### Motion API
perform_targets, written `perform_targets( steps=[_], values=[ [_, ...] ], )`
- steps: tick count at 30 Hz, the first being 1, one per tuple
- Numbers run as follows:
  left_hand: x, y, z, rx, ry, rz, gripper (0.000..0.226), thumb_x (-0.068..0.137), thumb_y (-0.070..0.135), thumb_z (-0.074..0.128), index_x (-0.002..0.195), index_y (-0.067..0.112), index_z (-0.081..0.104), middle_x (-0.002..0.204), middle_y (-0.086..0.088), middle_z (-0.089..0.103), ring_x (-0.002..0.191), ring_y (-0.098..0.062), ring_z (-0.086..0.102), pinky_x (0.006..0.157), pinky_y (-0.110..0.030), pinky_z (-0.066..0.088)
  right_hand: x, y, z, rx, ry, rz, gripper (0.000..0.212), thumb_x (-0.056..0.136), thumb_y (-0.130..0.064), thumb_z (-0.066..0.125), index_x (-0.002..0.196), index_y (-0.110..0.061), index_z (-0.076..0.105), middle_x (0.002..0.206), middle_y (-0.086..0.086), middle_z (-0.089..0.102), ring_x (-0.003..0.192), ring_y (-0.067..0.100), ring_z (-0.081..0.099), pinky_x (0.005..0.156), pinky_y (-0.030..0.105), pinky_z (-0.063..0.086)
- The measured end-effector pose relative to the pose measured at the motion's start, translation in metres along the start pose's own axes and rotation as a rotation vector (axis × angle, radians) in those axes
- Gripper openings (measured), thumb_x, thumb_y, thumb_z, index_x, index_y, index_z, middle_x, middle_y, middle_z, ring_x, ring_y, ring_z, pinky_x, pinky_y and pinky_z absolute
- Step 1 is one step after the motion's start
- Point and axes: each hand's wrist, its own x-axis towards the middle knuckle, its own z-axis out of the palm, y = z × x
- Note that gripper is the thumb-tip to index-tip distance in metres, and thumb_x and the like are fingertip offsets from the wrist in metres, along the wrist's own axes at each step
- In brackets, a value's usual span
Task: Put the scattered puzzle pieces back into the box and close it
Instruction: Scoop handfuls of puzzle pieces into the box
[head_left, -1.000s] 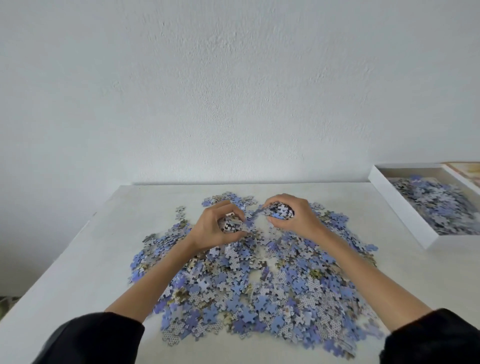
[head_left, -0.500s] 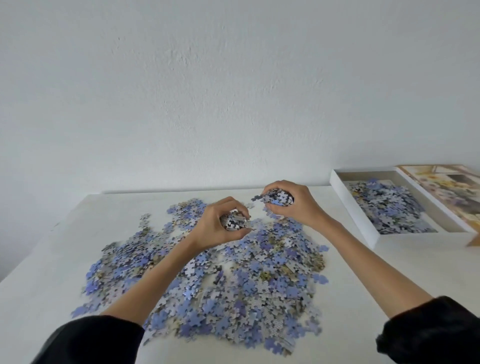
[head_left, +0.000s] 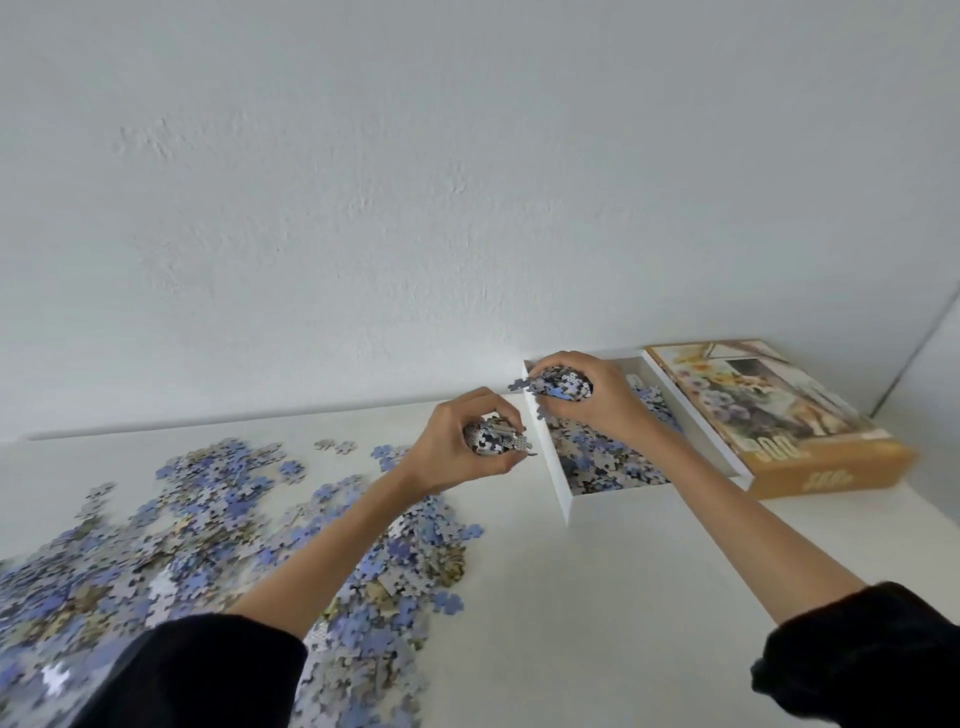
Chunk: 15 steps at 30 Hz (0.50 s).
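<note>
1. Left hand (head_left: 457, 452) curled tight round a clump of puzzle pieces (head_left: 493, 440), up over the table (head_left: 597, 597) just beside the box's left wall. Not over the box yet.
2. Right hand (head_left: 589, 402) gripping a second clump (head_left: 558, 385), directly above the open box (head_left: 560, 483) near its far-left corner, with a few pieces poking out to the left past the fingers.
3. Down in the box: loose pieces (head_left: 608, 462) already covering a good part of the bottom.
4. Big scatter (head_left: 208, 530) of blue and grey pieces across the left half of the table, running under the left forearm, with its right fringe near the box.
5. Lid (head_left: 769, 415) lying picture side up along the box's right wall. Touching or only just beside it, can't tell.
6. Hard-to-see stuff: far end of the box hidden behind the right hand and wrist. Scatter cut off at the left and bottom edges, and partly covered by a black sleeve (head_left: 197, 670). Near-right end of the lid blurred. No way of counting the pieces in either fist.
</note>
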Motion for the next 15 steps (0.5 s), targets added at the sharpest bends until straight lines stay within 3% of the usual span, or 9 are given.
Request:
perform_targets(
  steps=[5,8,12,15],
  values=[
    [0.043,0.003,0.057,-0.024,-0.032,0.009,0.02,0.068,0.013,0.079,0.085,0.013,0.067,0.088,0.005,0.063,0.079,-0.004,0.058,0.072,-0.017,0.042,-0.006,0.043,-0.051,-0.074,0.01,0.02,0.027,0.074,-0.014,0.075,0.099,-0.013,0.066,0.101,-0.003,0.066,0.096,0.003,0.058,0.085,0.003,0.035],
    [0.062,0.002,0.087,-0.046,-0.051,0.013,0.019,0.068,0.014,0.077,0.085,0.013,0.067,0.088,0.005,0.064,0.082,-0.005,0.058,0.076,-0.021,0.044,-0.004,0.07,-0.07,-0.109,-0.001,0.02,0.029,0.072,-0.023,0.075,0.099,-0.019,0.066,0.101,-0.009,0.065,0.098,0.004,0.059,0.087,0.002,0.034],
    [0.08,-0.005,0.121,-0.034,-0.106,0.033,0.02,0.07,0.017,0.078,0.086,0.011,0.066,0.087,0.006,0.063,0.081,-0.004,0.057,0.078,-0.02,0.043,0.003,0.101,-0.079,-0.113,-0.032,0.035,0.028,0.074,-0.024,0.074,0.1,-0.015,0.066,0.101,-0.009,0.065,0.092,-0.005,0.056,0.084,0.0,0.031],
    [0.09,-0.018,0.135,0.048,-0.167,0.015,0.026,0.072,0.026,0.079,0.091,0.013,0.067,0.092,0.009,0.063,0.085,-0.002,0.057,0.08,-0.013,0.041,0.008,0.122,-0.077,-0.107,-0.065,0.046,0.027,0.076,-0.026,0.073,0.1,-0.017,0.066,0.102,-0.009,0.065,0.098,0.002,0.057,0.087,0.005,0.034]
  ],
)
